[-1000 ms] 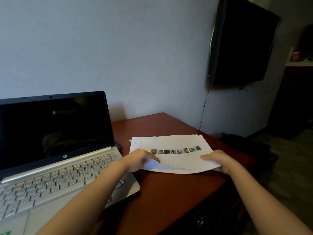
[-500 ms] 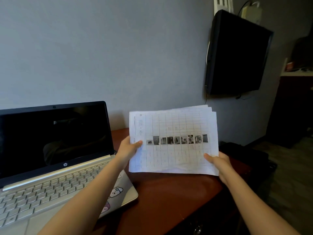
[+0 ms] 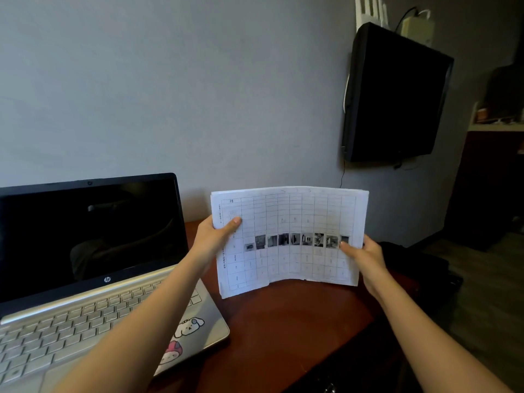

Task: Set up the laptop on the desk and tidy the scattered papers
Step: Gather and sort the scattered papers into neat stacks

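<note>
Head: papers in both hands

One laptop, one paper stack, two hands (left hand, right hand).

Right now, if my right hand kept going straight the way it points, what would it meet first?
Likely the grey wall behind the desk: your right hand, gripping the papers it would carry along, points there. Depth is unclear.
</note>
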Demonstrator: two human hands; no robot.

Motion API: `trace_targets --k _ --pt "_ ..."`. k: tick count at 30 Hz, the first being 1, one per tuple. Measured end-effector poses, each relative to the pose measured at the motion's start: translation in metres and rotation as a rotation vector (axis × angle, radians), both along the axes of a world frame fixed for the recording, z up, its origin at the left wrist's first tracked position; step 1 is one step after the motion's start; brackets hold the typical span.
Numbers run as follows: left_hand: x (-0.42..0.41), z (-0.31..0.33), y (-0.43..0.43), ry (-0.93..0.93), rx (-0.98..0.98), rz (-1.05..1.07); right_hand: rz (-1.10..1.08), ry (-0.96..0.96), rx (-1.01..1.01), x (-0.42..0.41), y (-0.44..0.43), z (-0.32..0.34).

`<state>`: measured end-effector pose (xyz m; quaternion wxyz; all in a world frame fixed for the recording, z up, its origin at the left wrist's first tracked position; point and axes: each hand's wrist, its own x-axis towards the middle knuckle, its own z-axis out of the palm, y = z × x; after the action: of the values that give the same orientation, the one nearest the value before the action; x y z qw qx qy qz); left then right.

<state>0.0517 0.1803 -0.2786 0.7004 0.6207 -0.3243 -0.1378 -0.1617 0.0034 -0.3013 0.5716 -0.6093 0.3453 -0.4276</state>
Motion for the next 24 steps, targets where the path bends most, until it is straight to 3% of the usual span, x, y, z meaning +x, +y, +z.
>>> trace_targets --k 9,14,24 --pt "0.002 -0.019 0.008 0.018 0.079 -0.003 -0.060 0.090 0.013 0.005 0.006 -0.012" --pt "0.005 -0.012 0.026 0.049 0.064 0.044 -0.034 0.057 0.117 0.010 0.009 -0.003" --pt "0.001 -0.012 0.082 0.283 -0.180 0.012 0.046 -0.006 0.191 0.046 0.052 0.001"
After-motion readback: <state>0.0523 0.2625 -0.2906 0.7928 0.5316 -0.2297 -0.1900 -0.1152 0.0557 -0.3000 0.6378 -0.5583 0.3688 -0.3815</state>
